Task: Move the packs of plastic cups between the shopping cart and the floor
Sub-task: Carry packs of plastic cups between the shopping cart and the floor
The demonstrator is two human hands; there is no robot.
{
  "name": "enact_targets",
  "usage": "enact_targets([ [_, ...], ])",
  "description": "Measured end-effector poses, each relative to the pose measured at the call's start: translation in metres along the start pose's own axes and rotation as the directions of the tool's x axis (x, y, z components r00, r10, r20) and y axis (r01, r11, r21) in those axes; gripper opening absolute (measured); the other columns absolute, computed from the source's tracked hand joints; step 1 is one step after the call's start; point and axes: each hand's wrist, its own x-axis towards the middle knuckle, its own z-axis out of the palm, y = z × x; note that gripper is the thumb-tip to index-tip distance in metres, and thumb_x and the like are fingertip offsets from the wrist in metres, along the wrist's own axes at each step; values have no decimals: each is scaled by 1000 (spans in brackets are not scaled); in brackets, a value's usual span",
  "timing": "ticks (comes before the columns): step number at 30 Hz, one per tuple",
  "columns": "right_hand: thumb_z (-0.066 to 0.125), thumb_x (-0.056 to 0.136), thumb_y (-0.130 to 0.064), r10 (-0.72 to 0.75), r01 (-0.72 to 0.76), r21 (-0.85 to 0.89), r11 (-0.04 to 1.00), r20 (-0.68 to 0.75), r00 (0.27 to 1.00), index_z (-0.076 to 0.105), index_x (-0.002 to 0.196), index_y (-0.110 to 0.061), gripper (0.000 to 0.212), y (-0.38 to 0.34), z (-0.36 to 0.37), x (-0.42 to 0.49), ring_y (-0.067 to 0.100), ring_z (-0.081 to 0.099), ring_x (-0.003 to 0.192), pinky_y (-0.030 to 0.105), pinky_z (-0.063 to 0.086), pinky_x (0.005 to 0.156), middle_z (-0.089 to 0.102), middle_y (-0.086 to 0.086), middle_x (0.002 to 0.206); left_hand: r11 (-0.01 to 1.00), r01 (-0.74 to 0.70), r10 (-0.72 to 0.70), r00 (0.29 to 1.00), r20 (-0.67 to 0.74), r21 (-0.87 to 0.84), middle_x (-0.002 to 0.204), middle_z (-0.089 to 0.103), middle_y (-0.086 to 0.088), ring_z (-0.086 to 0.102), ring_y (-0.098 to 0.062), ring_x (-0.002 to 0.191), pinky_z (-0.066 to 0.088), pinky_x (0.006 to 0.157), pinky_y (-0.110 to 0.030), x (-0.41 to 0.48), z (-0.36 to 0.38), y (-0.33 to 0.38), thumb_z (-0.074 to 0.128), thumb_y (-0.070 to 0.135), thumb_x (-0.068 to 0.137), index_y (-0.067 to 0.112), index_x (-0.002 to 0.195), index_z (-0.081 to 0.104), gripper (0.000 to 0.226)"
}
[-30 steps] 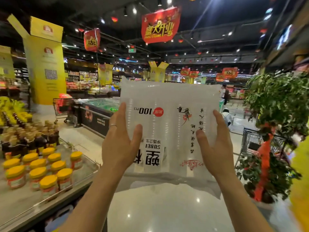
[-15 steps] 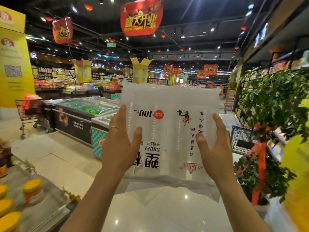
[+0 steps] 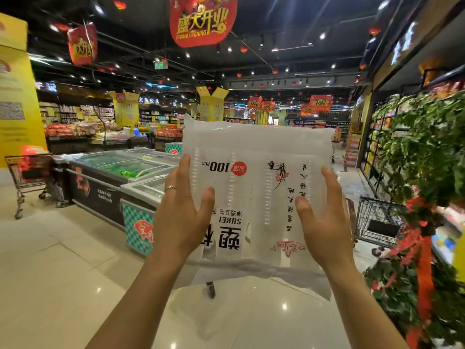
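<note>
Plastic film wraps the pack of plastic cups, held up above the floor, print upside down. The left hand and right hand grip its side edges, thumbs in front, fingers behind. A wire shopping cart stands beyond the right hand.

This is a big supermarket. A red banner reading "GRAND OPENING" hangs from the dark ceiling, with smaller red signs strung further back among rows of spotlights. Glass-topped chest freezers stand in the middle of the shiny tiled floor, and a wire cart with red goods in it is parked beside them. Behind, shelves piled with packaged goods run into the distance between tall yellow pillars. On the right, more stocked racks line the aisle.
</note>
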Motion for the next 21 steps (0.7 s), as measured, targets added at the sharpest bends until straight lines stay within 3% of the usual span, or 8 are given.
enact_targets([
  [4,58,96,-28,-9,9,-1,1000,3,1000,25,150,-36,64,57,9,58,-20,23,101,-12,20,73,33,-14,140,1000,1,-1,1000,8,18,152,35,-7,48,-29,126,43,80,-41,34,69,8,39,52,93,33,154,7,71],
  [9,58,96,-27,-22,21,17,1000,22,1000,25,150,-35,64,111,17,108,-20,24,98,-13,22,70,30,-17,131,1000,14,-14,1000,7,20,156,30,-6,45,-29,129,46,86,-46,60,135,13,37,54,89,34,154,6,74],
  [11,58,95,-29,-26,26,22,999,21,999,25,150,-36,64,131,21,123,-17,25,105,-7,23,76,32,-16,137,1000,20,-21,1000,14,19,157,28,-5,42,-29,132,45,90,-47,68,157,13,37,53,88,34,154,6,75],
  [13,58,95,-31,-21,21,23,1000,20,1000,25,149,-39,64,153,28,139,-10,27,115,8,26,87,33,-12,148,999,24,-25,999,20,26,158,26,-5,39,-29,135,43,93,-47,78,182,11,36,53,88,34,154,6,76],
  [17,57,95,-36,2,-2,39,999,15,1000,25,147,-42,61,192,47,166,-6,32,116,11,30,86,34,-8,150,998,28,-29,999,35,51,156,29,-5,41,-29,131,42,87,-45,99,229,1,36,52,89,32,154,6,75],
  [21,55,94,-38,24,-24,21,999,-2,1000,25,146,-44,60,231,72,196,2,36,121,27,33,92,36,-8,149,998,36,-39,998,54,52,158,27,-4,40,-30,133,42,89,-46,123,281,-15,37,52,89,32,154,6,75],
])
